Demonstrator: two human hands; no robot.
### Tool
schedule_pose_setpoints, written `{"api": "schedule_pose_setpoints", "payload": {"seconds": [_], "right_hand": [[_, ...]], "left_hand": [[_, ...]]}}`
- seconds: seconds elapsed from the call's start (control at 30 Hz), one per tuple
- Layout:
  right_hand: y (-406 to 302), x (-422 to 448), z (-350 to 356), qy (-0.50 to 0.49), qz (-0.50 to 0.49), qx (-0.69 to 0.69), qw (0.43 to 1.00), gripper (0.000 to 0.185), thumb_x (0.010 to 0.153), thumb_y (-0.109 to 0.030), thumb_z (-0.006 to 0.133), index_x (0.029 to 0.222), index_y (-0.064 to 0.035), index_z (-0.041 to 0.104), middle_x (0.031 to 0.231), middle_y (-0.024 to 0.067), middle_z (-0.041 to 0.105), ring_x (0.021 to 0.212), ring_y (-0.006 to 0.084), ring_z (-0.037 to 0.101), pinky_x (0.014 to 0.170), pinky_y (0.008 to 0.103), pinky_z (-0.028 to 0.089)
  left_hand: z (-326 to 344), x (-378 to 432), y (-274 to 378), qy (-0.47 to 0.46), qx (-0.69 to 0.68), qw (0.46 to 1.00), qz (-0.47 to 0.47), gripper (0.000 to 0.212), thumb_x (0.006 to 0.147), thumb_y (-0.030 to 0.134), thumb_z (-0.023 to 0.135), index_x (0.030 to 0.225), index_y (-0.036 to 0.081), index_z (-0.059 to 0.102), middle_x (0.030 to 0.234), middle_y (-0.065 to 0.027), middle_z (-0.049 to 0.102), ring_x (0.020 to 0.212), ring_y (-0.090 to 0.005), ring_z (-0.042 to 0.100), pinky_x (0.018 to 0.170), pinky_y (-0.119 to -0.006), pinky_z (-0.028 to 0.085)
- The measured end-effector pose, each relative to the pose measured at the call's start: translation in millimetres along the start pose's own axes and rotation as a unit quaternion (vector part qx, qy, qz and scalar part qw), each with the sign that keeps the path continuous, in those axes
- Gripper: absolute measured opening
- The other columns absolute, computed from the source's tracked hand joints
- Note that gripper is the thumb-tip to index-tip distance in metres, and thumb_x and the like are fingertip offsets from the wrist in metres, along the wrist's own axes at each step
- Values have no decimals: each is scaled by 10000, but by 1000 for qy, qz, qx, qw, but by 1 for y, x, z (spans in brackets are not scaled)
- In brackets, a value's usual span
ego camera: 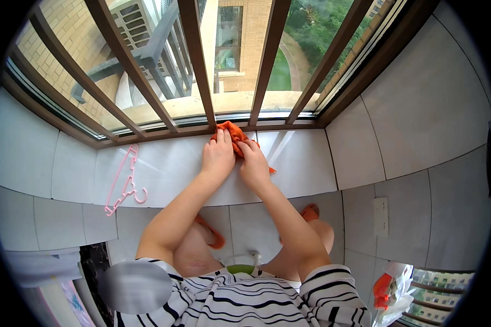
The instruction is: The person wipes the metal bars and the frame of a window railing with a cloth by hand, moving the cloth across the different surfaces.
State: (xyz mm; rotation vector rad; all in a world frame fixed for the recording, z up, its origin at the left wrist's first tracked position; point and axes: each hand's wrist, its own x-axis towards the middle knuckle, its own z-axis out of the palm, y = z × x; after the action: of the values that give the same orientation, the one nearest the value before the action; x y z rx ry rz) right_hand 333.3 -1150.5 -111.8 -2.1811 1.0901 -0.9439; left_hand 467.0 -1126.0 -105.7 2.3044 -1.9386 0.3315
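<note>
An orange cloth (232,131) lies bunched on the tiled window sill (176,163), against the bottom rail of the brown window bars (200,61). My left hand (219,153) presses on its left part with the fingers pointing toward the rail. On the right part of the cloth rests my right hand (253,162), its fingers bent into the folds. A corner of the cloth sticks out to the right of that hand. A pink plastic hanger (127,184) lies to the left on the sill, its lower end at the front edge.
Tiled walls rise on both sides, with a white socket plate (380,216) on the right one. Below the sill, my feet in orange slippers (212,235) stand on floor tiles. A plastic bag with something red (382,290) is at the lower right.
</note>
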Motion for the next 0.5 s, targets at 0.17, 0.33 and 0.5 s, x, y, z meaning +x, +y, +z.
{"api": "schedule_pose_setpoints", "payload": {"seconds": [0.17,0.33,0.5], "right_hand": [[-19,-8,4,-13,90,121,989,417,824,79,460,1202,5,621,1219,179,612,1124,358,584,989,395,462],[-74,-26,-27,-59,327,274,902,484,835,76,388,1275,19,581,1093,120,654,973,179,630,865,296,505],[-105,-30,-61,-133,368,399,829,453,873,64,409,1306,23,536,1122,133,644,997,193,647,860,305,534]], "left_hand": [[-1,-16,-35,17,-205,977,50,350,799,103,634,1144,64,591,1094,-98,623,937,-295,642,762,-433,555],[-45,-37,-60,106,-282,953,37,298,867,140,631,1162,116,598,1020,-74,624,968,-286,619,791,-420,537],[-82,-49,-86,150,-345,926,43,275,911,150,602,1185,150,606,1032,-72,650,944,-294,635,779,-415,534]]}}
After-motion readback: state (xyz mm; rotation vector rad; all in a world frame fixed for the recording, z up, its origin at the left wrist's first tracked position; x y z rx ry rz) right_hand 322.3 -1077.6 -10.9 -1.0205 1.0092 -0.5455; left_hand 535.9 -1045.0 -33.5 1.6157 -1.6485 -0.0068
